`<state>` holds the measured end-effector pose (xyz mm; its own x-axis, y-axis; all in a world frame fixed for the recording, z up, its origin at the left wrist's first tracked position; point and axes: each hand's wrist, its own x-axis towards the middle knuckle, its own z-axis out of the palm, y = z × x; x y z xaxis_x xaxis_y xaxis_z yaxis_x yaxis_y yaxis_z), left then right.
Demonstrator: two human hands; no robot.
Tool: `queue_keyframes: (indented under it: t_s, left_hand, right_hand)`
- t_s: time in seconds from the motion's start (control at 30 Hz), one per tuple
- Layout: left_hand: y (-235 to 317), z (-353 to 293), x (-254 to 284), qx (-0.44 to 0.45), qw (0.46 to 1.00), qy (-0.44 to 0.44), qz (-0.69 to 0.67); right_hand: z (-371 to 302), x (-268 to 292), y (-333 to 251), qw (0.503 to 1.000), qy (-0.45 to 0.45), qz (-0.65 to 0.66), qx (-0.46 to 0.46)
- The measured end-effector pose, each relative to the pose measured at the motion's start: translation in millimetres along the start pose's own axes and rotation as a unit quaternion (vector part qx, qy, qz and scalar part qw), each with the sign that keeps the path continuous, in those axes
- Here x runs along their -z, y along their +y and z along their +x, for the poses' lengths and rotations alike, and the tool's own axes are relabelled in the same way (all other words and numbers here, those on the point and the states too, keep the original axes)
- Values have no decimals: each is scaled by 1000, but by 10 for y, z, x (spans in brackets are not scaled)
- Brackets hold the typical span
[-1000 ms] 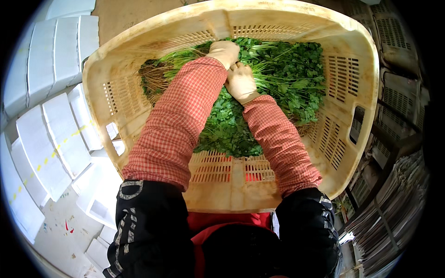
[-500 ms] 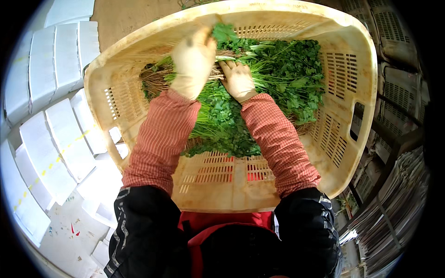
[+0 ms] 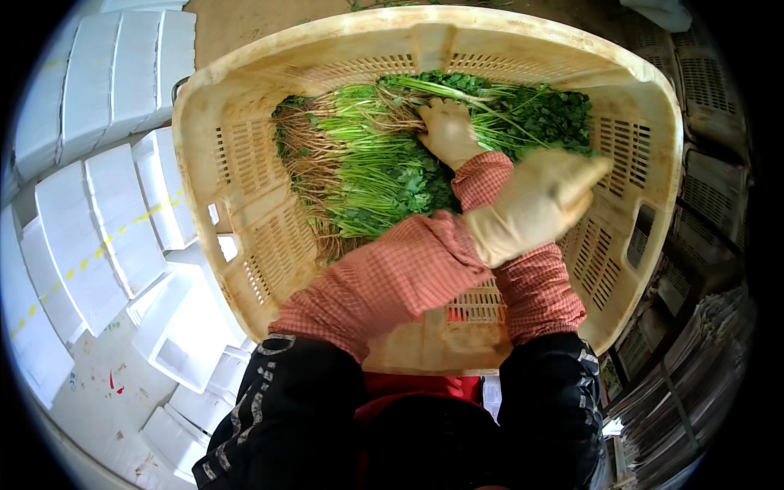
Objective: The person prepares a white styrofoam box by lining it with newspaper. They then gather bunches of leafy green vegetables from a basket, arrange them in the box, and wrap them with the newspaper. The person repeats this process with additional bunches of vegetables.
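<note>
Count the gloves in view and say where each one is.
2. The left glove crosses in front of the right sleeve; the right glove is on the greens inside the basket. Others could be hidden.

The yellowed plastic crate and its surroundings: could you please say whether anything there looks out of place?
Yes, mildly: the yellowed plastic crate is stained brown, so it looks grubby, and small red scraps lie loose on the pale floor at left, like stray litter.
</note>
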<state>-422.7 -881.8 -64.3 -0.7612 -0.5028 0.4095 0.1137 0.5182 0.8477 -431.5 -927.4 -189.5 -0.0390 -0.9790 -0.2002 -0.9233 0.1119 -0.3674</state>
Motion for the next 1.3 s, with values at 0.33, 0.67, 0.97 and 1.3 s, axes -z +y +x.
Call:
queue_keyframes:
  t_s: [0.33,0.67,0.97,1.3]
  left_hand:
    - [-1478,-189,678,220,795,-221,520]
    - [-1600,-273,1120,107,843,-167,501]
    - [-1448,-1134,1796,416,750,501,-114]
    - [-1380,-1032,1138,247,878,-41,407]
  right_hand:
    - [164,-87,7,966,23,232,-109]
    - [-3,-245,36,998,52,45,-6]
    - [-151,-207,230,961,191,191,-57]
    - [-29,-90,530,871,111,461,-131]
